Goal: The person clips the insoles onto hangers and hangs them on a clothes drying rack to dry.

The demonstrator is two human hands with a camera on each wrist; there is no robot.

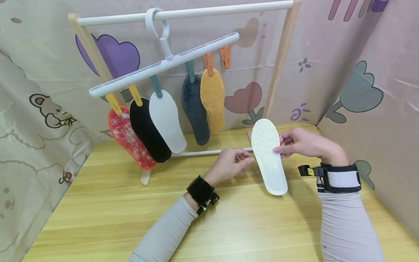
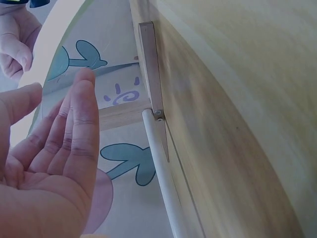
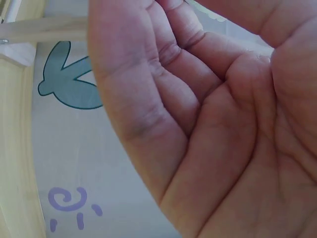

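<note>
A white insole [image 1: 269, 156] with a bumpy upper half stands upright above the table, its edge pinched between thumb and fingers of my right hand [image 1: 302, 143]. Just left of it is my left hand [image 1: 233, 163], fingers loosely bent and apart from the insole. Seen from the left wrist, that hand [image 2: 59, 144] holds nothing. The right wrist view shows my right palm [image 3: 198, 114] and bent fingers; the insole is mostly hidden there. On a tilted white hanger [image 1: 131, 77], clips carry a red patterned insole [image 1: 129, 134], black [image 1: 148, 131], white [image 1: 167, 122], dark grey [image 1: 195, 109] and yellow insoles [image 1: 212, 100].
An orange clip [image 1: 225, 57] at the hanger's right end holds nothing. The hanger's hook [image 1: 153, 22] hangs over the top bar [image 1: 209, 13] of a wood-legged rack. A lower white rod [image 1: 209, 153] runs close above the wooden table [image 1: 108, 214]. Patterned cloth [image 1: 366, 138] surrounds it.
</note>
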